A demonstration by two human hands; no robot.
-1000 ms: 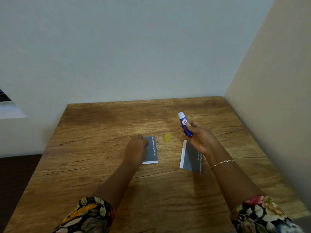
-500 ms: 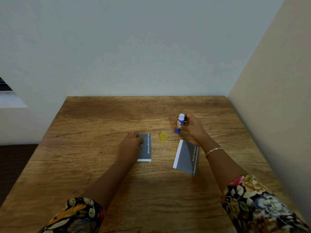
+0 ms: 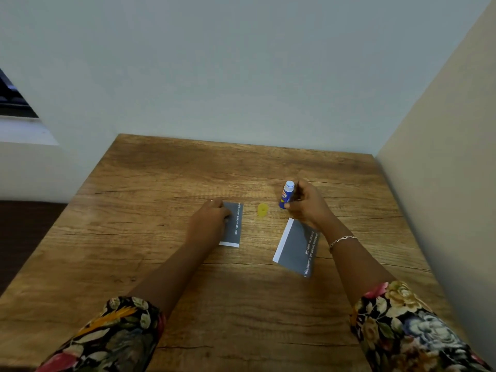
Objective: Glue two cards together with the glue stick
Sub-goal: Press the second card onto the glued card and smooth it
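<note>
Two grey cards with white print lie on the wooden table [image 3: 241, 304]. My left hand [image 3: 208, 224] rests on the left card [image 3: 234, 225] and covers its left half. The right card [image 3: 295, 248] lies flat, partly under my right wrist. My right hand [image 3: 306, 205] grips the blue glue stick [image 3: 286, 195] upright, its base at the tabletop just beyond the right card. The white end of the stick points up. A small yellow cap [image 3: 262, 210] lies between the two cards.
A pale wall closes off the table's far edge and a beige wall [image 3: 442, 183] runs along its right side. The table's left edge drops to a dark floor [image 3: 26, 226]. Bare wood stretches in front of and behind the cards.
My right hand has lowered the glue stick from a raised, tilted hold to upright at the tabletop. The left hand has stayed on the left card.
</note>
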